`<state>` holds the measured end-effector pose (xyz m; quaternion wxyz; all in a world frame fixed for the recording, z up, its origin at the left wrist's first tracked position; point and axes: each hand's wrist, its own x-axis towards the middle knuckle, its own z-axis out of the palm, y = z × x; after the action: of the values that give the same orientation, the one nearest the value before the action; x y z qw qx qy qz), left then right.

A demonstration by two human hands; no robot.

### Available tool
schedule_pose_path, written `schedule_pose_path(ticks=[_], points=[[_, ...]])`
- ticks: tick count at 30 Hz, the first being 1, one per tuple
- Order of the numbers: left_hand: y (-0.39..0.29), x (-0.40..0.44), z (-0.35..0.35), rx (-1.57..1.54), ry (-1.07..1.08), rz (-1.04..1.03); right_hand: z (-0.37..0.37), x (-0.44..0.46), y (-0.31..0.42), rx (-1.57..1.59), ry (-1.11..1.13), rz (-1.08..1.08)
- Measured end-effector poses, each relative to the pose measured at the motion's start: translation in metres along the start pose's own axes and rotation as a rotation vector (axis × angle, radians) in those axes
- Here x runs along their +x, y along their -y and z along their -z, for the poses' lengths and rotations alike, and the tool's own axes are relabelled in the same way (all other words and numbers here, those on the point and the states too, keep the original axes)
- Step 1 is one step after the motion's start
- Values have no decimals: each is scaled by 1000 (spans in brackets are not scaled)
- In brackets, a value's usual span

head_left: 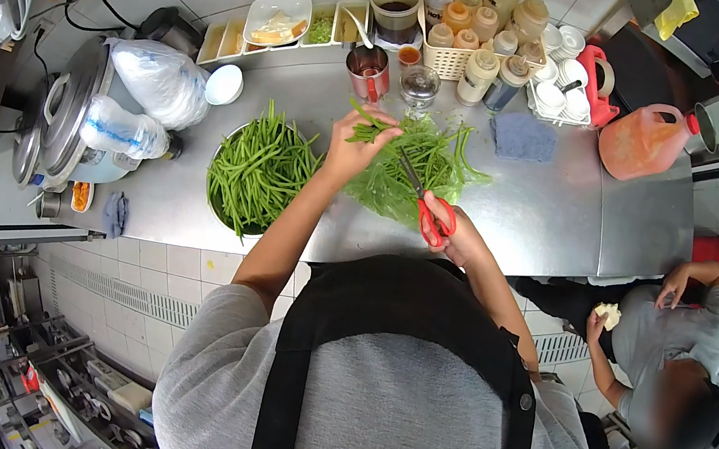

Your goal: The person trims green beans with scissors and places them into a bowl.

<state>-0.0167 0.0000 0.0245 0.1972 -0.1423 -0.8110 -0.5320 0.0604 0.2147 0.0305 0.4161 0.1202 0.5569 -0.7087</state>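
My left hand (360,141) is closed on a few green beans (365,133), held above a clear plastic bag. In my right hand (462,239) is a pair of scissors with red handles (436,222), its dark blades pointing up and left toward the beans. More green beans lie in and on the plastic bag (381,190) on the steel counter. To the left of my left forearm stands a round metal bowl heaped with green beans (261,168).
Behind the bag stand a red metal cup (368,74), a glass jar (418,88) and a basket of squeeze bottles (449,59). A blue cloth (523,137) and an orange jug (644,142) are on the right. Bagged items (158,81) stand left. Another person (675,325) sits at right, holding food.
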Motion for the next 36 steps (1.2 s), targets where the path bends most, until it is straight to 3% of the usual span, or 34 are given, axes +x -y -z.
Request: schedule_pose_path(ticks=[5, 11, 13, 17, 20, 32, 36], points=[[4, 2, 3, 2, 55, -39, 3, 6, -7, 6, 42, 42], [19, 1, 2, -24, -114, 176, 6, -2, -7, 128, 10, 55], [16, 3, 6, 79, -195, 128, 10, -8, -6, 354, 207, -23], [23, 1, 1, 60, -222, 96, 8, -4, -4, 315, 229, -62], [28, -3, -6, -76, -213, 231, 6, 5, -5, 367, 244, -92], [32, -4, -12, -138, -303, 347, -14, -4, -2, 116, -85, 199], [27, 0, -12, -306, -371, 463, -17, -7, -1, 129, -124, 269]])
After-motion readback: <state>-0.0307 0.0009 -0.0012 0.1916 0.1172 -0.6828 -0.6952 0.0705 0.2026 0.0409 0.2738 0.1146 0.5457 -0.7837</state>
